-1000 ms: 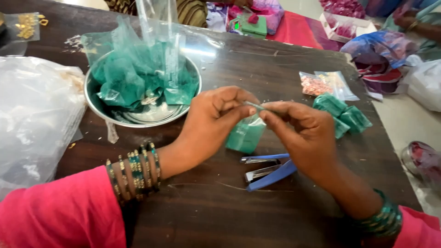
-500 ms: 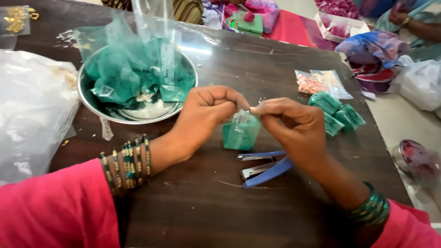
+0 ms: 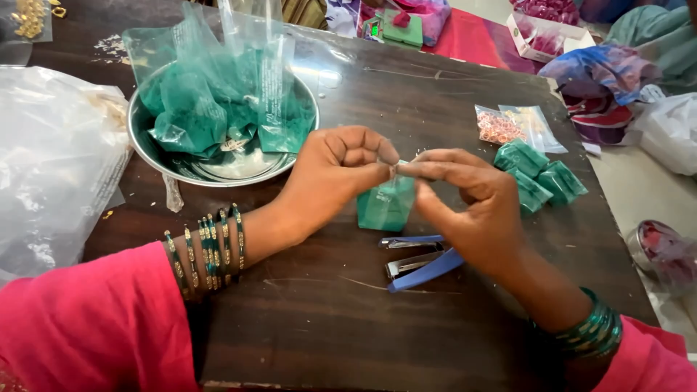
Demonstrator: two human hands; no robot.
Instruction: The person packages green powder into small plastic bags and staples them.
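A small clear packet of green powder point(image 3: 385, 205) hangs over the dark wooden table point(image 3: 305, 319), pinched at its top edge by both hands. My left hand point(image 3: 332, 176) grips the top from the left with thumb and forefinger. My right hand point(image 3: 470, 205) holds it from the right, fingers curled. A blue stapler point(image 3: 417, 260) lies on the table just below the packet. A steel bowl point(image 3: 218, 163) at upper left holds plastic bags of green powder point(image 3: 210, 94).
Several finished green packets point(image 3: 539, 174) lie piled right of my hands, behind them a clear packet of pink beads point(image 3: 499, 127). A large crumpled clear plastic bag point(image 3: 54, 167) covers the left side. Cloth bundles and a white bag lie beyond the right edge.
Both hands have lifted the packet slightly and drawn together at its top edge. The view has shifted a little; the stapler stays where it was.
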